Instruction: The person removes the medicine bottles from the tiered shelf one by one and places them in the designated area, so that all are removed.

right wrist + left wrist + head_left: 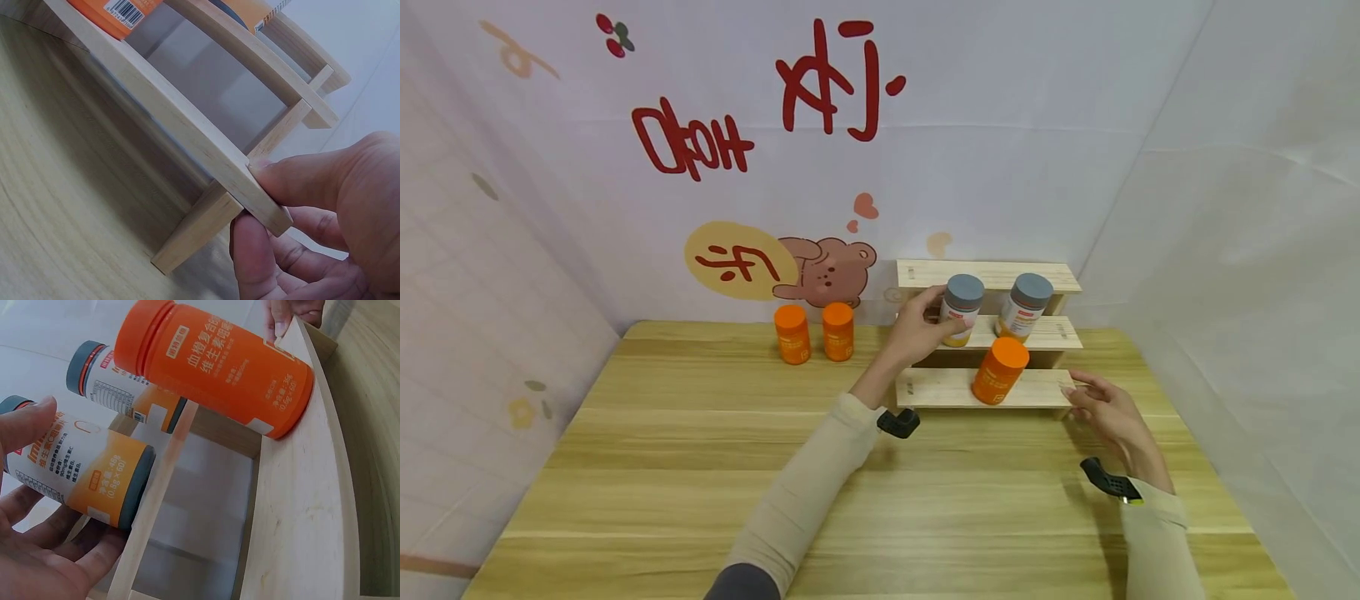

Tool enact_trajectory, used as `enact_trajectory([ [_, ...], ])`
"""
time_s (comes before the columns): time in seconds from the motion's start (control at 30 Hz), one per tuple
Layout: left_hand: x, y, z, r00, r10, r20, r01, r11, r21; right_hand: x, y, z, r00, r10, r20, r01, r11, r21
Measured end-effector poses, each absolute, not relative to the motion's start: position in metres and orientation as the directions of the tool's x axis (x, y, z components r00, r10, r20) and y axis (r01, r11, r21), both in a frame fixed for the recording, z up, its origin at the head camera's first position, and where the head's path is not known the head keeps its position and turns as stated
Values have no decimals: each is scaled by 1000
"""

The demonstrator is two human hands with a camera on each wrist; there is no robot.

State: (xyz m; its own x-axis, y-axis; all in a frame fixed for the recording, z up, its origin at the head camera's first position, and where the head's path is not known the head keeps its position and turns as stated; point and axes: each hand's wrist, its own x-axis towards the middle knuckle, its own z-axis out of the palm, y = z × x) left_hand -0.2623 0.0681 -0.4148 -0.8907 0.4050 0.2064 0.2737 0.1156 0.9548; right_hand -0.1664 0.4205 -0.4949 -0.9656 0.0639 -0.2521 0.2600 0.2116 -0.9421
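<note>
My left hand (920, 327) grips a white-and-orange supplement bottle with a grey cap (964, 300), thumb on one side and fingers round the other. In the left wrist view that bottle (94, 465) stands at the edge of the middle step. My right hand (1108, 412) pinches the right end of the lowest step of a wooden tiered rack (940, 387), thumb on top and fingers beneath. A second grey-capped bottle (1024, 307) stands on the middle step to the right. On the lowest step sits an orange bottle (1000, 371).
Two more orange bottles, a left one (793, 335) and a right one (838, 332), stand on the wooden table (700, 450) left of the rack. A printed white cloth (1000, 167) hangs right behind the rack.
</note>
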Motion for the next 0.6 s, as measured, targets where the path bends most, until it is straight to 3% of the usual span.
enact_trajectory([
  [0.6,-246,39,-411,-908,366,203,239,55,969,-167,423,-497,-966,48,-254,259,172,-950],
])
